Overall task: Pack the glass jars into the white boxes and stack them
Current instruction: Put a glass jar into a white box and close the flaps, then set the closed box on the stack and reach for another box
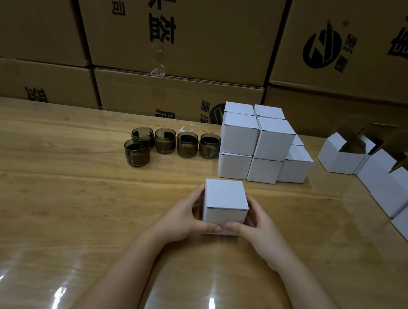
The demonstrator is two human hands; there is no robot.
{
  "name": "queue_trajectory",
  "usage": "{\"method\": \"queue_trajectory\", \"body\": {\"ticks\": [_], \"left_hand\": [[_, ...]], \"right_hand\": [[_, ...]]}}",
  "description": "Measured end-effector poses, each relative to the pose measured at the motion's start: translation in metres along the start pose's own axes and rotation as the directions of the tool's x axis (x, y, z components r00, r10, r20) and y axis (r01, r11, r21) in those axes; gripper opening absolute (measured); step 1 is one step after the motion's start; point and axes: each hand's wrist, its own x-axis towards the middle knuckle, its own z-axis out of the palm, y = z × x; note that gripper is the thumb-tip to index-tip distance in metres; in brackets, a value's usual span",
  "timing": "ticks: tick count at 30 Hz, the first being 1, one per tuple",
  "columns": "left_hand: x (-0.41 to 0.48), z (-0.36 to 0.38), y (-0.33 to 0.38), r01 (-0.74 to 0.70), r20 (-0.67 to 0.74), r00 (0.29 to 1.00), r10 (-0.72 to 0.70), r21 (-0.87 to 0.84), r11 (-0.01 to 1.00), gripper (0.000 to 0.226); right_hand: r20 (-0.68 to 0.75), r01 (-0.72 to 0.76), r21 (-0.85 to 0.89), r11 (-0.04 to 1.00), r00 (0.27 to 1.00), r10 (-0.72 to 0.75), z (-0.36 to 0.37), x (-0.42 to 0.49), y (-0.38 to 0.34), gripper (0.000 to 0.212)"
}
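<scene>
Small closed white cardboard cube box [226,199], plain faces | clasped between left hand [184,219] and right hand [259,227], thumbs on front | brown cartons [212,16] behind: black Chinese characters, round logo [322,48]

**Head view.** A closed white box [225,202] stood on the glossy wooden table [43,187], gripped between the left hand [186,218] and the right hand [258,225]. Fingers curled round its sides, and both thumbs met on its near face. Just beyond the box, slightly to its right, rose a stack of closed white boxes [256,144], two layers high. Beyond the box to its left, five smoky glass jars [174,143] stood upright in a cluster, apparently empty, though reflections obscured this. Far right of the box, open white boxes [344,154] formed a row. Farthest beyond the box, printed brown cartons [181,26] formed a wall.
</scene>
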Motion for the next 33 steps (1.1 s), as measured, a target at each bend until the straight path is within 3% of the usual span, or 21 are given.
{"method": "queue_trajectory", "body": {"ticks": [4, 9, 13, 16, 20, 24, 28, 33], "left_hand": [[0.000, 0.001, -0.001, -0.007, 0.023, 1.000, 0.007, 0.020, 1.000, 0.092], [0.000, 0.006, -0.002, -0.003, -0.010, 1.000, 0.004, 0.051, 0.999, 0.097], [-0.002, 0.002, 0.000, 0.025, 0.008, 1.000, -0.025, 0.067, 0.997, 0.064], [-0.001, 0.003, 0.000, -0.016, 0.004, 1.000, 0.015, 0.225, 0.974, 0.037], [0.001, 0.005, -0.005, -0.074, -0.005, 0.997, 0.080, 0.325, 0.943, 0.033], [0.003, 0.007, -0.008, -0.106, -0.024, 0.992, 0.120, 0.323, 0.940, 0.036], [0.003, 0.009, -0.009, -0.107, -0.012, 0.993, 0.117, 0.318, 0.942, 0.009], [0.004, 0.010, -0.008, -0.129, -0.043, 0.988, 0.151, 0.330, 0.935, 0.028]], "right_hand": [[0.025, -0.010, -0.131, 0.991, 1.000, 0.013, -0.012, 0.001, -0.001, 0.082], [-0.015, -0.006, -0.132, 0.991, 1.000, 0.004, -0.022, -0.001, -0.004, 0.074], [-0.103, -0.023, -0.102, 0.994, 0.995, 0.012, -0.049, -0.008, -0.028, 0.072], [-0.170, -0.007, -0.112, 0.994, 0.985, -0.013, -0.080, -0.017, -0.054, 0.072], [-0.286, 0.010, -0.088, 0.996, 0.958, -0.035, -0.134, -0.021, -0.089, 0.066], [-0.393, 0.006, -0.197, 0.980, 0.916, -0.085, -0.180, 0.007, -0.104, 0.085], [-0.427, -0.012, -0.166, 0.986, 0.902, -0.060, -0.203, 0.056, -0.096, 0.086], [-0.386, -0.086, -0.127, 0.988, 0.922, 0.031, -0.210, 0.103, -0.078, 0.088]]}}
